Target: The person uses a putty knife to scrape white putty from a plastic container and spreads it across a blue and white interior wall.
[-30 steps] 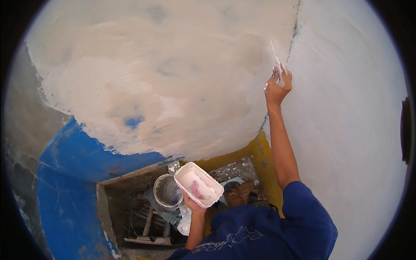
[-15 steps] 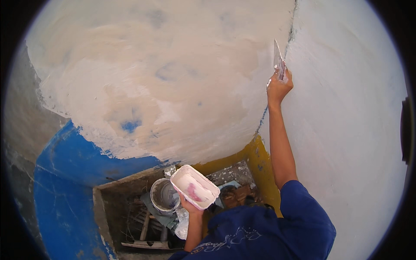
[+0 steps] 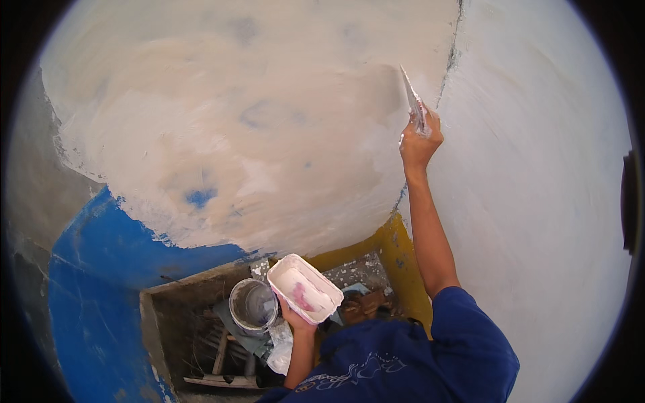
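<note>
My right hand is raised near the wall corner, closed around a putty knife with white filler smeared on it. The blade's edge lies against the cream-coated wall, just left of the corner line. Low in the middle, my left hand grips a white rectangular tub by its near left side. Pale paste coats the inside of this tub, with a pink patch on its bottom. Most of my left fingers are hidden beneath it.
Beside the tub stands a paste-stained bucket. A concrete-edged recess below holds wood pieces and a crumpled plastic bag. Blue paint covers the lower left wall, yellow the lower corner. A white wall rises at right.
My right hand has moved left and slightly down with the putty knife, away from the corner. A smooth, darker patch now shows left of the blade. The tub has barely shifted.
</note>
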`<state>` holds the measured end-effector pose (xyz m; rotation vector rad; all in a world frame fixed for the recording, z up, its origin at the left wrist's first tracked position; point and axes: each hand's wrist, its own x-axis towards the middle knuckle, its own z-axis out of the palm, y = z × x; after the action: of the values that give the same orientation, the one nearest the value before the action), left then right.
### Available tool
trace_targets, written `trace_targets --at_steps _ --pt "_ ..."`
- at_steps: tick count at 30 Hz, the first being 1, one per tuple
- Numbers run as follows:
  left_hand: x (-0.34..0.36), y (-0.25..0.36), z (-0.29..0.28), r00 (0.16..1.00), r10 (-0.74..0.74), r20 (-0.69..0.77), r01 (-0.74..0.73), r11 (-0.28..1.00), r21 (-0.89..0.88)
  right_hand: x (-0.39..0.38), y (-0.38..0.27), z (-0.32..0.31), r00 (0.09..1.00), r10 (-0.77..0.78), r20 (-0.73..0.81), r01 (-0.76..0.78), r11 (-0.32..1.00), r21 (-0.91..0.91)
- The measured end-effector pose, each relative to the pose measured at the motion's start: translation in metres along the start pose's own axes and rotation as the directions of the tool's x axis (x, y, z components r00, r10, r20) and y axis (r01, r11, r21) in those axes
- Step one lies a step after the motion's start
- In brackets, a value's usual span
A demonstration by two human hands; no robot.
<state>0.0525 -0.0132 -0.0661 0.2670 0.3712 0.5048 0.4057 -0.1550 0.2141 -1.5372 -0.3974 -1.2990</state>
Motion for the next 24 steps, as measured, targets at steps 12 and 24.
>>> trace_targets --at_steps 12,24 --pt "-0.007 0.001 0.004 1.000 -0.008 0.008 0.008 0.999 -0.039 -0.066 -0.050 0.024 0.976 -0.042 0.214 0.003 0.983 0.182" --pt "-0.014 0.017 -0.002 0.997 0.075 -0.009 -0.075 0.996 0.044 -0.073 -0.032 0.002 0.976 -0.186 0.117 0.158 0.964 0.213"
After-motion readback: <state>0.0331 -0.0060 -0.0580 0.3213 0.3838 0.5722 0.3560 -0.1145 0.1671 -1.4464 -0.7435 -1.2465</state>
